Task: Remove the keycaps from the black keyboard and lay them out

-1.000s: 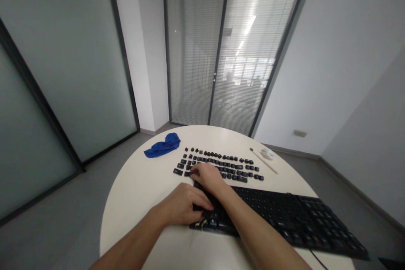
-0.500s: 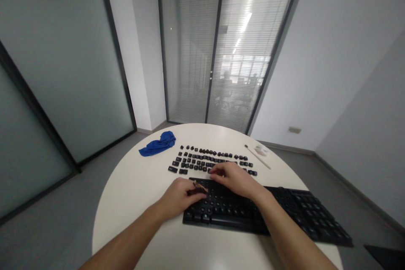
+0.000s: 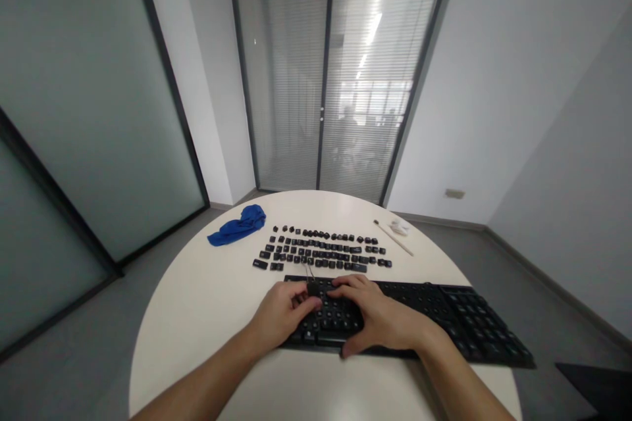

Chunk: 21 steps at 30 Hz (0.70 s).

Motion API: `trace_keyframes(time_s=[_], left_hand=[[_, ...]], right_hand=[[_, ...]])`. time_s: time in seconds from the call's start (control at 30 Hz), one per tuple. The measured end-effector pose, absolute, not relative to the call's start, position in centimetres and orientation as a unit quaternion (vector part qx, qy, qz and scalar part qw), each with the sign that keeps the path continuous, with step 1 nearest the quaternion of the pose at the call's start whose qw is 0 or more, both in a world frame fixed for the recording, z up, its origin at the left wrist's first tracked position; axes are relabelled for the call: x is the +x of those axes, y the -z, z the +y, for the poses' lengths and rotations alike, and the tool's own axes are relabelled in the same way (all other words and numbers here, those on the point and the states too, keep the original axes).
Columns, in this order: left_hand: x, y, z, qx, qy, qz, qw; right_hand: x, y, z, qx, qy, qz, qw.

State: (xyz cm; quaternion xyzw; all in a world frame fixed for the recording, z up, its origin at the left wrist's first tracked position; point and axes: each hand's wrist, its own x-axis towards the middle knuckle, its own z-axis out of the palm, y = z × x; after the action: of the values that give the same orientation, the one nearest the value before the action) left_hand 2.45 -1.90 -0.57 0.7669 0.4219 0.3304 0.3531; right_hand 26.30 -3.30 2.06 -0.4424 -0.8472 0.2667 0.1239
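Observation:
A black keyboard (image 3: 429,302) lies across the near half of the round table, most of its left part bare of keycaps. My left hand (image 3: 284,312) is closed at its left end on a small dark tool (image 3: 313,288), whose two thin wire prongs point away from me. On the keyboard's middle rests my right hand (image 3: 378,316), fingers spread, thumb at the near edge and fingertips close to the tool. Beyond the keyboard, several loose black keycaps (image 3: 316,253) lie in rows.
A crumpled blue cloth (image 3: 239,226) lies at the table's far left. Far right are a thin brush (image 3: 395,238) and a small white crumpled item (image 3: 399,227). The white table (image 3: 197,302) has a curved edge. A dark object (image 3: 600,385) shows at the lower right.
My right hand has come back from the keycap rows onto the keyboard, its fingers spreading. The tool in my left hand has turned so its prongs point away. The view has shifted slightly.

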Motion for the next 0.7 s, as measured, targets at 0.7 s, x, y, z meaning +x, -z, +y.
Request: trace_keyframes(time_s=[0.7], left_hand=[[0.5, -0.7, -1.8, 0.858, -0.235, 0.343, 0.303]], right_hand=[[24.2, -1.9, -3.4, -0.436, -0.255, -0.846, 0.168]])
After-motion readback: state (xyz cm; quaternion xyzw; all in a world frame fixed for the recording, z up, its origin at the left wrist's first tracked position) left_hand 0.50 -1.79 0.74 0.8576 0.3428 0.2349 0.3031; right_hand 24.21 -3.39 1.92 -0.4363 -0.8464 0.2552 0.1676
